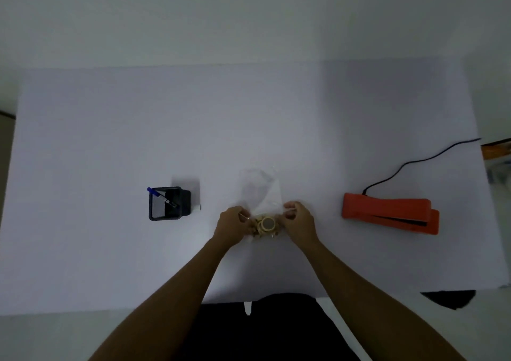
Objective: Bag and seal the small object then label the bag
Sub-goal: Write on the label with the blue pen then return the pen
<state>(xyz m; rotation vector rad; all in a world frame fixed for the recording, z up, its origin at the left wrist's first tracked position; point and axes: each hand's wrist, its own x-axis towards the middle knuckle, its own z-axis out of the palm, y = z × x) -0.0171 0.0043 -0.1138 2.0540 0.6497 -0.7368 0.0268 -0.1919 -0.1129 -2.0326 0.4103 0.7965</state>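
A clear plastic bag (261,189) lies on the white table (110,139), stretching away from me. My left hand (231,226) pinches its near left edge and my right hand (300,219) pinches its near right edge. Between my hands, at the bag's near end, sits a small round tan object (266,223) with some pale bits around it; I cannot tell whether it is inside the bag or under it. An orange heat sealer (390,215) lies to the right, apart from my hands.
A black mesh pen holder (168,203) with a blue pen (153,192) stands to the left. A black cable (414,164) runs from the sealer toward the table's right edge. The table's near edge is just below my forearms.
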